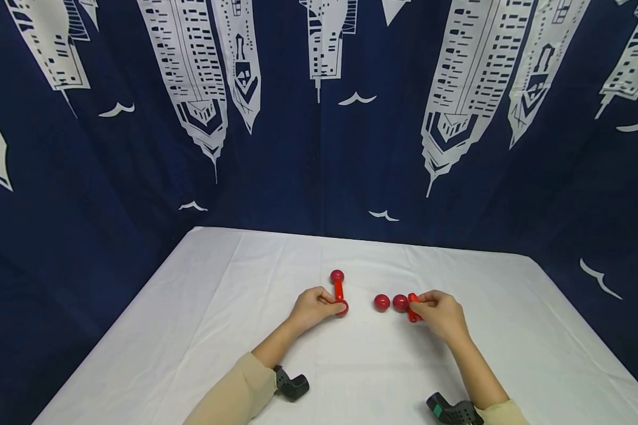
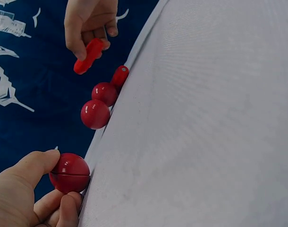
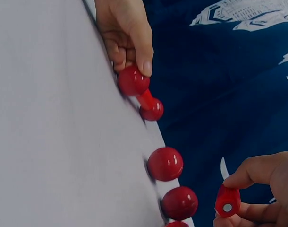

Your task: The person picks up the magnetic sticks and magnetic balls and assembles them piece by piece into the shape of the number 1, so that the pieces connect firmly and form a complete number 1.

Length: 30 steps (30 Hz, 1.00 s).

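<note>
Two holds we see: the left hand (image 1: 315,307) pinches a ball (image 2: 71,171) on the counter (image 1: 276,260), likely to steady it; the right hand (image 1: 445,316) pinches a raised rod (image 3: 228,197), perhaps to leave its end clear.

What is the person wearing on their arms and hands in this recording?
The left hand and right hand wear no gloves. The left sleeve and right sleeve are plain beige. A black angular device shows by each cuff; the right one has a green patch.
</note>
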### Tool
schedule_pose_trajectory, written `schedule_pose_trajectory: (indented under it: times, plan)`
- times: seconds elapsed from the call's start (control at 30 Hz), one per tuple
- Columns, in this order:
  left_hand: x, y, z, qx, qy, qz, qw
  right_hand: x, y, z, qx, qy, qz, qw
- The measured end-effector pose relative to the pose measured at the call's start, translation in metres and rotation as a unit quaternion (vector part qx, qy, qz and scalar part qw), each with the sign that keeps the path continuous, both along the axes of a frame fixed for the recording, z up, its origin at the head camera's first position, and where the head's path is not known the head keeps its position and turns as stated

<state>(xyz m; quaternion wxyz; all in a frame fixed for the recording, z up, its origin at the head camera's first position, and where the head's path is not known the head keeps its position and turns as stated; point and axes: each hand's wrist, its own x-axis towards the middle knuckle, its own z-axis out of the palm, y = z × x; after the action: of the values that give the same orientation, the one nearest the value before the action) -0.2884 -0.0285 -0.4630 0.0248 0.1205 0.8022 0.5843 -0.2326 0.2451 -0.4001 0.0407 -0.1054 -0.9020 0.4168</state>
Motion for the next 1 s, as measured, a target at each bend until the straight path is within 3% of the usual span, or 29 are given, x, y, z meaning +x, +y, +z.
schedule_pose_trajectory:
  times: [0.53, 1.0]
  plan:
    - [-0.001, 0.0, -0.001, -0.001, 0.005, 0.0, 1.0, 0.012, -0.032, 0.007, -0.071, 0.01, 0.067, 0.9951]
    - [-0.001, 0.001, -0.001, 0.001, -0.001, 0.004, 1.0, 0.016, -0.058, -0.012, -0.136, -0.03, 0.101, 0.9851]
